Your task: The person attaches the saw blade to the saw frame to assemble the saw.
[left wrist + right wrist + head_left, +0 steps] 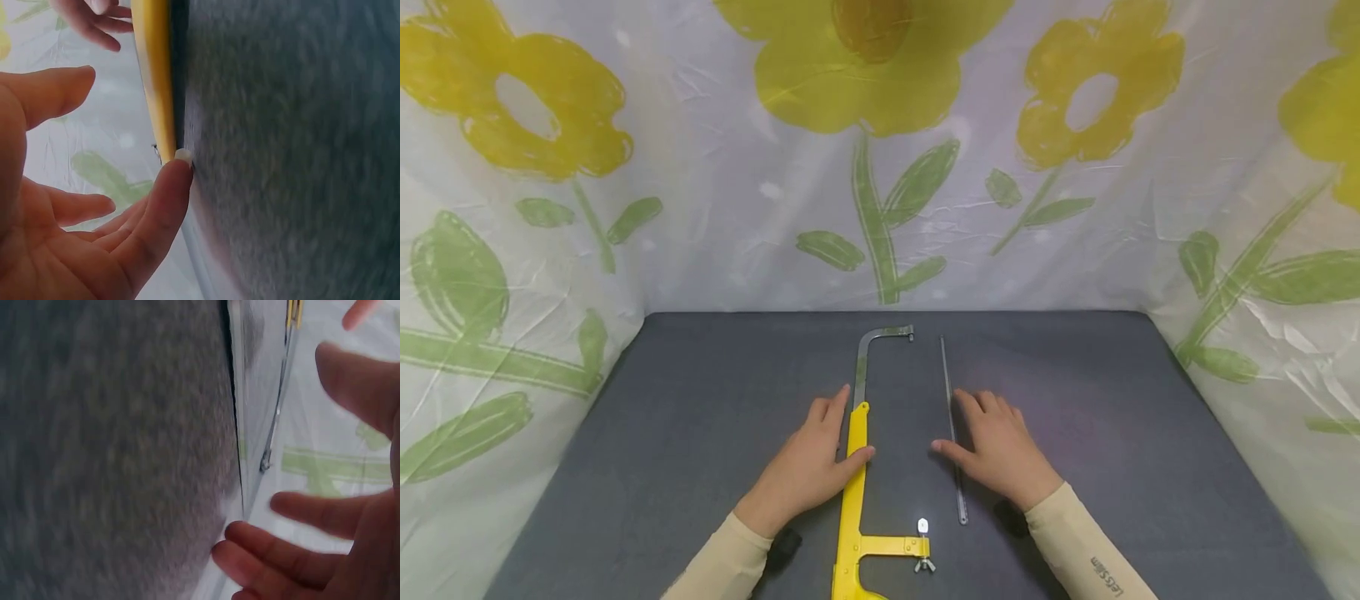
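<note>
A hacksaw frame [852, 521] with a yellow body and silver front arm [861, 367] lies lengthwise on the grey table. My left hand [805, 471] is over its yellow bar, thumb across it and fingers on its left side, relaxed and not curled round it. In the left wrist view, a fingertip is right at the yellow bar [157, 69]. To the right lies a thin, separate saw blade [961, 500]. Loosely spread, my right hand [1006, 454] hovers about the blade's middle, thumb to its left. The right wrist view has the blade [240, 394] beyond the fingertips [240, 531].
A wing nut [925, 565] and bolt sit on the hacksaw's lower arm, whose handle runs past the bottom edge. The grey tabletop [700, 400] stretches to both sides. A flower-printed curtain [715, 208] hangs behind and on both sides of the table.
</note>
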Available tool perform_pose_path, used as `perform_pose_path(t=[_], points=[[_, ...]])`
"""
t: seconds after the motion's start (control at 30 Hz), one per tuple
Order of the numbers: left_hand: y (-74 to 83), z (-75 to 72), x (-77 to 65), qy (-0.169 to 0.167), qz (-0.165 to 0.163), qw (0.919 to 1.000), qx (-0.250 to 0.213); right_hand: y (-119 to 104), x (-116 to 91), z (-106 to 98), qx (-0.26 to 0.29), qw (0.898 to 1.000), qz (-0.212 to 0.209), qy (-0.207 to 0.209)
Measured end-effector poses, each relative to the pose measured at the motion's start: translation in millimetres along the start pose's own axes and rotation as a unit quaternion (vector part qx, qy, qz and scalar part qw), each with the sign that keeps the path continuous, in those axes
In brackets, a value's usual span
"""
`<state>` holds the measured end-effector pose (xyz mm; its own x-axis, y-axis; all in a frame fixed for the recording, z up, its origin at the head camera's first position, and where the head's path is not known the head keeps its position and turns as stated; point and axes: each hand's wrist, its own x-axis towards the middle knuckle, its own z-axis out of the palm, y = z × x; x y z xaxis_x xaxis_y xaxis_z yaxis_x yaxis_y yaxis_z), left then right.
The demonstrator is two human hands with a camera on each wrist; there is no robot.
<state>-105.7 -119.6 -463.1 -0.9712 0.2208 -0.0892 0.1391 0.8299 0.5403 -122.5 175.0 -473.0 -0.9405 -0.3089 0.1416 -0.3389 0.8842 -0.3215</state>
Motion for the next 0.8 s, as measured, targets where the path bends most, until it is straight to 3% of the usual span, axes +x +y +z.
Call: perform_pose_path(t=[0.2,0.5,0.8], points=[[3.5,3.5,-2.1,-0.015,0.002,0.9996,-0.026,-8,-2,4,-0.019,1.000,0.021,0.013],[5.6,4.6,-3.4,-0.029,-0.036,0.9978,-0.049,-16,-2,3,-0.025,0.999,0.030,0.012],[7.7,4.9,-3.8,-0.034,-0.047,0.9970,-0.051,-20,-7,6,-0.059,0.997,0.039,0.032]])
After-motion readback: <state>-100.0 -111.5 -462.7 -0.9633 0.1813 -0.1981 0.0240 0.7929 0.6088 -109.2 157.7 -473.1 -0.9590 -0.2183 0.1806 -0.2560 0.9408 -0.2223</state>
